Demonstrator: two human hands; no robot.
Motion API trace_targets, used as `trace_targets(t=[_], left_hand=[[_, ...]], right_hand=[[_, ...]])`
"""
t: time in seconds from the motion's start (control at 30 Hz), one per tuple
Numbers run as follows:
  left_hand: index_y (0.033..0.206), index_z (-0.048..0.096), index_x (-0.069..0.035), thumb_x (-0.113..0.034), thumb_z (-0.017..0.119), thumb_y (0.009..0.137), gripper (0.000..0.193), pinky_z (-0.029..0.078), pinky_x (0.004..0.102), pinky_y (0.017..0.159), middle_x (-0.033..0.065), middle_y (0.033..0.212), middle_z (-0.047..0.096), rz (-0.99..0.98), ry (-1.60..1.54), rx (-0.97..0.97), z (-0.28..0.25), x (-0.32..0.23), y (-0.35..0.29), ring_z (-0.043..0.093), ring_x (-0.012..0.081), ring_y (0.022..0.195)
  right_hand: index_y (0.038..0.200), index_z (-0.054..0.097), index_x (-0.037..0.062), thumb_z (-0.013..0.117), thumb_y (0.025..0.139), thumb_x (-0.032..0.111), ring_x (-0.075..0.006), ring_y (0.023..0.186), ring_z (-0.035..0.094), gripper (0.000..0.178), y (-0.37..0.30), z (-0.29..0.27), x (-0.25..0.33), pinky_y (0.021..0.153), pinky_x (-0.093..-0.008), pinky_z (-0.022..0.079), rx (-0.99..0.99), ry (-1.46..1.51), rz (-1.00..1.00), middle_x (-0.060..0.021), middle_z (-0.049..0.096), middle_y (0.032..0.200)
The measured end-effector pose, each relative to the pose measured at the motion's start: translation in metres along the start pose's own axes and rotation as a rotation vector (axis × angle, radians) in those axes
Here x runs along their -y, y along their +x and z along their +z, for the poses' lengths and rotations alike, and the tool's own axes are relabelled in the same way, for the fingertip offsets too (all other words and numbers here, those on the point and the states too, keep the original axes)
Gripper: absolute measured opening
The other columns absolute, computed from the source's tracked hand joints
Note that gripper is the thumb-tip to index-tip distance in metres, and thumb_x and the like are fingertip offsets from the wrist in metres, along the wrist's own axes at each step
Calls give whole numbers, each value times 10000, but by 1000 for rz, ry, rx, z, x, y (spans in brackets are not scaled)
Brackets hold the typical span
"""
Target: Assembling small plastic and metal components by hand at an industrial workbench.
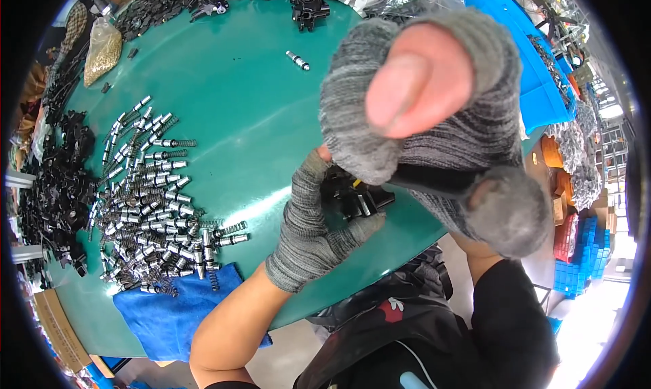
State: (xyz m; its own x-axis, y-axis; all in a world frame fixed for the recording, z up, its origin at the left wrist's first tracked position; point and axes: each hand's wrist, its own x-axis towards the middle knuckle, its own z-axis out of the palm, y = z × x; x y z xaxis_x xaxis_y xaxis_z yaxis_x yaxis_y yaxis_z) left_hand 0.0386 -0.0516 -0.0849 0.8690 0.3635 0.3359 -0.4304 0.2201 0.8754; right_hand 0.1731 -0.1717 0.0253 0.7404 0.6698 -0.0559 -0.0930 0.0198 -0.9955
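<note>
My left hand [304, 230], in a grey knit glove with bare fingertips, is closed around a black part [349, 202] with a shiny metal piece and a spot of yellow on it. My right hand [434, 97] is raised close to the camera above it, gloved the same way, its bare thumb tip large in view. Its fingers are curled around a black handle [434, 177], whose working end I cannot make out. The right hand hides some of the black part. Farther off on the green table [230, 118] lies a single metal plunger [297, 60].
A heap of metal plungers with springs [159, 213] spreads at the left, partly over a blue cloth [176, 314]. Black parts [61, 179] pile along the left and far edges, near a bag of small brass-coloured pieces [103, 53]. A blue bin [525, 57] stands at right.
</note>
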Motion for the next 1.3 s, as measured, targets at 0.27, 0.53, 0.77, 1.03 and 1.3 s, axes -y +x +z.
trace_targets(t=[0.27, 0.53, 0.77, 1.03, 1.3], left_hand=[[1460, 290, -129, 17, 796, 744, 889, 481, 374, 960, 134, 1281, 522, 132, 228, 11, 2, -11, 10, 578, 237, 1142], [1438, 328, -115, -5, 811, 747, 851, 485, 358, 934, 107, 1254, 544, 139, 411, 0, 0, -14, 3, 577, 210, 1124], [1229, 469, -104, -36, 829, 731, 618, 500, 377, 906, 158, 1207, 582, 84, 461, 22, -9, -25, 5, 600, 267, 1121], [1132, 461, -113, 32, 799, 735, 540, 523, 374, 883, 185, 1236, 556, 118, 295, 68, 1, -17, 9, 626, 279, 1094], [1124, 453, -117, 47, 796, 735, 544, 523, 371, 887, 178, 1211, 554, 105, 372, 42, 2, -18, 8, 613, 270, 1086]], right_hand=[[1508, 257, 103, 592, 916, 431, -278, 1293, 489, 755, -7, 4, 10, 1069, -439, 458, 83, 469, -224, -131, 397, 1481], [1127, 568, 70, 485, 851, -33, -150, 940, 592, 306, 32, 52, 8, 732, -262, 494, 425, 407, -529, -55, 589, 986], [1238, 502, 148, 705, 841, 379, -194, 925, 617, 503, 15, 36, 33, 752, -313, 580, 319, 346, -442, -64, 553, 1124], [1222, 492, 100, 720, 840, 340, -171, 812, 495, 505, 26, 24, 14, 637, -286, 440, 362, 422, -378, -67, 466, 941], [1191, 493, 107, 705, 863, 317, -156, 795, 492, 444, 18, 31, 26, 636, -276, 436, 264, 345, -444, -62, 474, 909]])
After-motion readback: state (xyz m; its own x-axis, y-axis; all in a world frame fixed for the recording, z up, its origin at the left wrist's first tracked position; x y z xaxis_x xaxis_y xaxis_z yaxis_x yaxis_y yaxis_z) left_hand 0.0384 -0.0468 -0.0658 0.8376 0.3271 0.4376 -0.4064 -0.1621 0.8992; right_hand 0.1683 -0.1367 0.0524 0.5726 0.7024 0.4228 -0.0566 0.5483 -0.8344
